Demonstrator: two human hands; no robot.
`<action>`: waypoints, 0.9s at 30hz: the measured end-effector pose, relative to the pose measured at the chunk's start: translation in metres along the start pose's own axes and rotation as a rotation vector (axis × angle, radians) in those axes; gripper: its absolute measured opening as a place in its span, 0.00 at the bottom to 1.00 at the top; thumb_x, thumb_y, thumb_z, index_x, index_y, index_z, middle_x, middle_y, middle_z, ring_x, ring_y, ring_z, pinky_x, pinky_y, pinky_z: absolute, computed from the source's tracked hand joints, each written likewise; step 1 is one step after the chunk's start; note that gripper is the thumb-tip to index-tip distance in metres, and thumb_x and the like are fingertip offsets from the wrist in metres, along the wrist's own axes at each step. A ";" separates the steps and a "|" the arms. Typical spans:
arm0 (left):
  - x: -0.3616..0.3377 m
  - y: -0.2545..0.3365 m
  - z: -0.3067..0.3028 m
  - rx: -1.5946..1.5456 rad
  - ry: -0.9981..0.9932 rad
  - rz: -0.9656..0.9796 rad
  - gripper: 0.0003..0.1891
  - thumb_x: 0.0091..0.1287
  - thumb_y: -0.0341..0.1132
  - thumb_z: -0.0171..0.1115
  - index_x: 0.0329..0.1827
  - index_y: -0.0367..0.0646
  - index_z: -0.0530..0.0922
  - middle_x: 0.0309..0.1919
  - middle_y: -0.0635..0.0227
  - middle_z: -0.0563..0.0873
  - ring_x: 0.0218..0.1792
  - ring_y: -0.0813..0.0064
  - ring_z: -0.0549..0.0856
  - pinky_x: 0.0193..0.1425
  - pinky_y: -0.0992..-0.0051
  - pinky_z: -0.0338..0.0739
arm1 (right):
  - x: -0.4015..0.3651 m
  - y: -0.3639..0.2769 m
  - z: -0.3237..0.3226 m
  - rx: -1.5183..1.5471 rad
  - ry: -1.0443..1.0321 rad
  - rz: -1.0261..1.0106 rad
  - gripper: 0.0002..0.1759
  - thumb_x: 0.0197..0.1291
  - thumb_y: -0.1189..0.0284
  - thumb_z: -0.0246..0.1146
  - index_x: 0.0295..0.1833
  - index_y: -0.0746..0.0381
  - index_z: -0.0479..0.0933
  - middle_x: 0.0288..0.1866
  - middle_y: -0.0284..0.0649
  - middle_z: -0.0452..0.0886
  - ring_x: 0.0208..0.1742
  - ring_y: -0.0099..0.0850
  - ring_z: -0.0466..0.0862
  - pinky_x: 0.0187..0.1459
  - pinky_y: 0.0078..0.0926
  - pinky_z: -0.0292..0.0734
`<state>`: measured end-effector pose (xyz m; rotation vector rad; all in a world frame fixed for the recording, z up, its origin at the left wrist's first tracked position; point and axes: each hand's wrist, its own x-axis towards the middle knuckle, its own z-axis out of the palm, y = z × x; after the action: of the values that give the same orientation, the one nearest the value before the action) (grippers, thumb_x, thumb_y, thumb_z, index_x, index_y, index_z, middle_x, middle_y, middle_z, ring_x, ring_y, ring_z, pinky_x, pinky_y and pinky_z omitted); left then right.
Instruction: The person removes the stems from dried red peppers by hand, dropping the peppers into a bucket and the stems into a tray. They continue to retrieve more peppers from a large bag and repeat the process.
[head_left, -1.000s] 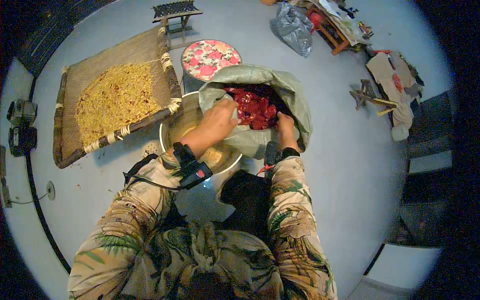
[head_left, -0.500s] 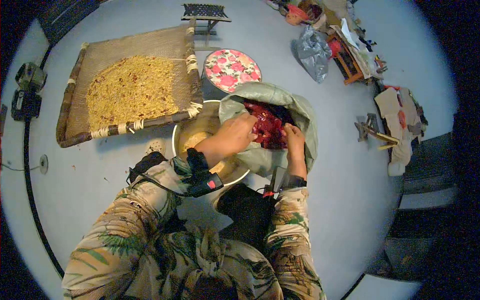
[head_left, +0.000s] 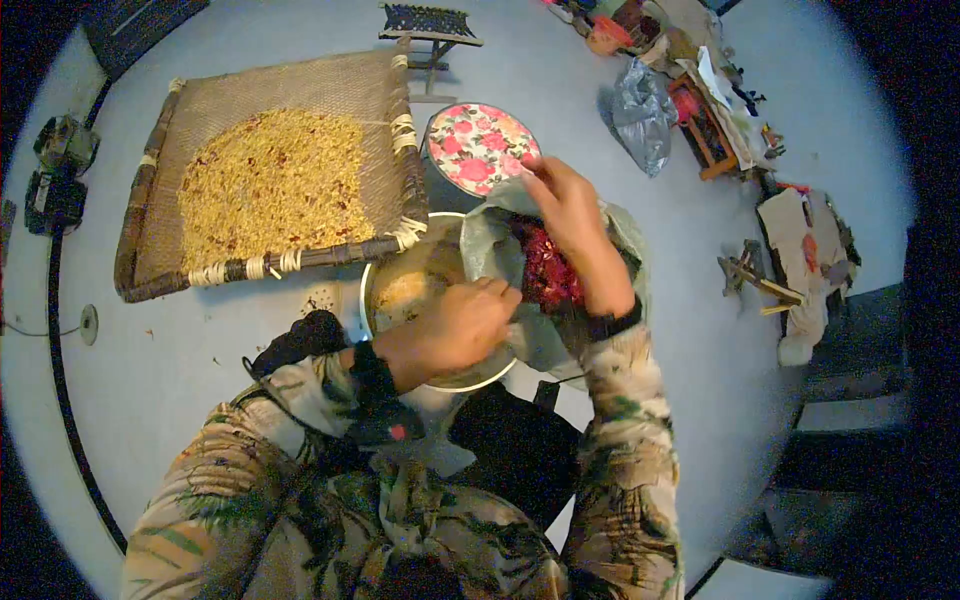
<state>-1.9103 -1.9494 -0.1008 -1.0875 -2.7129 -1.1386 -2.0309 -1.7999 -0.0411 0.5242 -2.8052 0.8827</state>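
Note:
A pale green woven sack (head_left: 490,245) stands open with dark red dried pieces (head_left: 550,270) inside, which look like peppers. My left hand (head_left: 470,325) is closed at the sack's near left edge, over the basin; its fingers pinch the sack's rim. At the far side of the opening, my right hand (head_left: 570,205) reaches across the sack, its fingers closed on the far rim. Beneath my left hand and partly under the sack is a wide metal basin (head_left: 368,300) with yellowish matter at its bottom.
A wood-framed mesh tray (head_left: 135,220) holding yellow grains (head_left: 275,185) lies at the left. Behind the sack are a round stool with a floral top (head_left: 480,150) and a small woven stool (head_left: 430,25). A grey plastic bag (head_left: 642,115) and a wooden frame (head_left: 708,135) stand at the upper right.
My right hand has moved from the red pieces up to the sack's far rim. My left hand has come down and toward me to the near edge. The view has shifted slightly.

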 end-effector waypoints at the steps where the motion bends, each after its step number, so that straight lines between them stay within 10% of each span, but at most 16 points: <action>1: -0.002 -0.001 0.003 0.035 0.047 0.040 0.15 0.53 0.33 0.61 0.41 0.35 0.72 0.37 0.54 0.77 0.42 0.55 0.79 0.45 0.62 0.76 | 0.019 0.003 0.008 -0.089 -0.044 -0.063 0.16 0.60 0.65 0.58 0.49 0.65 0.76 0.41 0.47 0.82 0.45 0.37 0.81 0.47 0.31 0.74; 13: -0.002 -0.013 0.003 -0.037 -0.042 0.061 0.16 0.59 0.44 0.56 0.36 0.36 0.74 0.34 0.51 0.79 0.36 0.50 0.79 0.42 0.57 0.74 | 0.019 0.012 0.093 0.033 -0.223 -0.303 0.16 0.56 0.68 0.59 0.47 0.66 0.76 0.43 0.51 0.80 0.46 0.48 0.79 0.47 0.39 0.73; 22: 0.000 -0.002 -0.009 0.067 -0.028 0.014 0.08 0.55 0.34 0.56 0.33 0.38 0.74 0.30 0.55 0.79 0.37 0.55 0.80 0.41 0.59 0.73 | -0.065 0.009 0.016 0.138 -0.131 0.028 0.17 0.59 0.67 0.60 0.50 0.67 0.76 0.40 0.46 0.82 0.38 0.30 0.81 0.40 0.27 0.75; 25: 0.003 0.005 -0.021 0.088 -0.087 -0.017 0.09 0.56 0.34 0.56 0.33 0.37 0.74 0.31 0.55 0.79 0.37 0.55 0.80 0.41 0.59 0.73 | -0.080 0.013 0.016 0.272 -0.048 0.134 0.15 0.57 0.68 0.60 0.47 0.67 0.77 0.44 0.51 0.81 0.45 0.45 0.81 0.47 0.34 0.75; 27: 0.004 0.002 -0.019 0.111 -0.050 -0.005 0.10 0.58 0.36 0.55 0.36 0.38 0.75 0.30 0.53 0.81 0.33 0.53 0.82 0.37 0.57 0.76 | -0.084 0.013 0.021 0.296 -0.038 0.138 0.16 0.59 0.69 0.60 0.49 0.67 0.77 0.43 0.44 0.82 0.41 0.31 0.80 0.43 0.26 0.75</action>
<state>-1.9165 -1.9581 -0.0841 -1.1091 -2.7804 -0.9603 -1.9590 -1.7778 -0.0856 0.3903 -2.7862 1.3420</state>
